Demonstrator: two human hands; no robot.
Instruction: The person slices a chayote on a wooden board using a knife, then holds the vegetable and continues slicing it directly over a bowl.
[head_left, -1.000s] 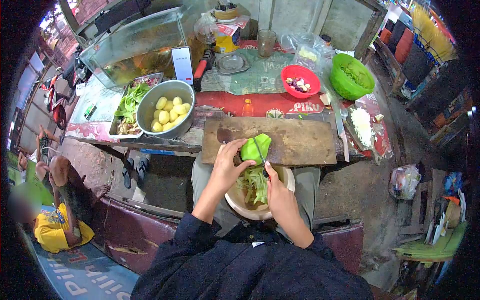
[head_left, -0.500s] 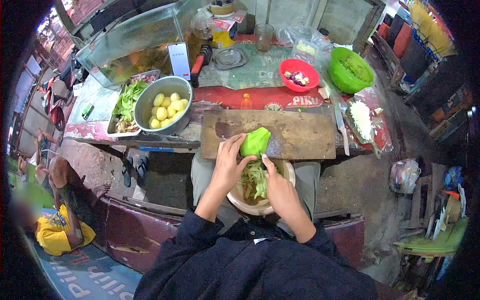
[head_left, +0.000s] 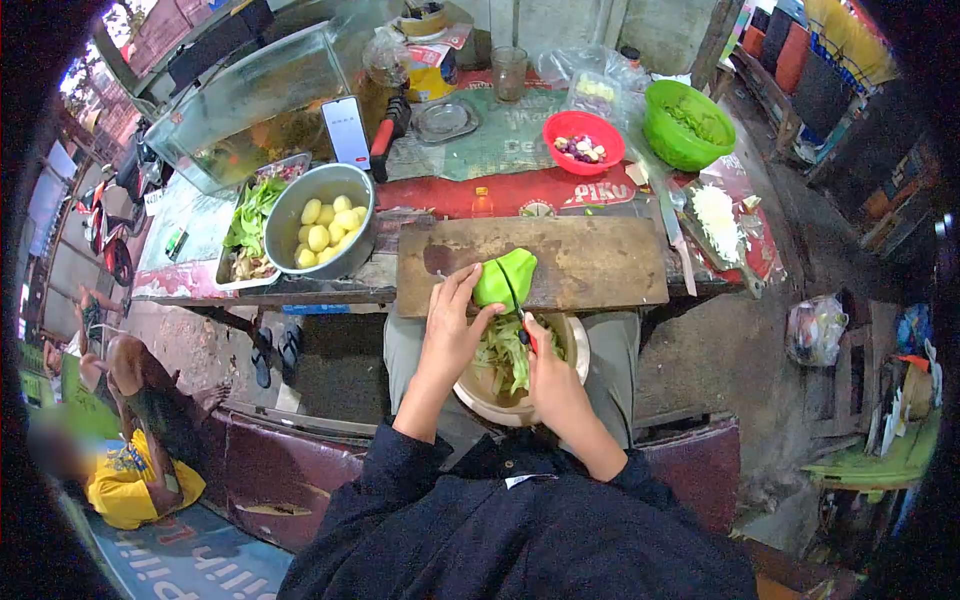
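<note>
My left hand (head_left: 452, 325) grips the left side of a peeled light green vegetable (head_left: 497, 284) at the front edge of a wooden board (head_left: 600, 262). In my right hand (head_left: 553, 378) is a knife (head_left: 522, 327) with a red and black handle; its dark blade lies across the vegetable. Below my hands, between my knees, a pale bowl (head_left: 478, 402) holds green shreds.
Left of the board stand a metal pot (head_left: 350, 258) of peeled potatoes and a tray (head_left: 230, 280) of greens. Behind are a phone (head_left: 346, 133), a red bowl (head_left: 566, 129) and a green bowl (head_left: 688, 152). A second knife (head_left: 677, 243) lies right. A person (head_left: 140, 485) sits at left.
The knife in my right hand has come up from below the vegetable and now lies across its face. The view has shifted slightly.
</note>
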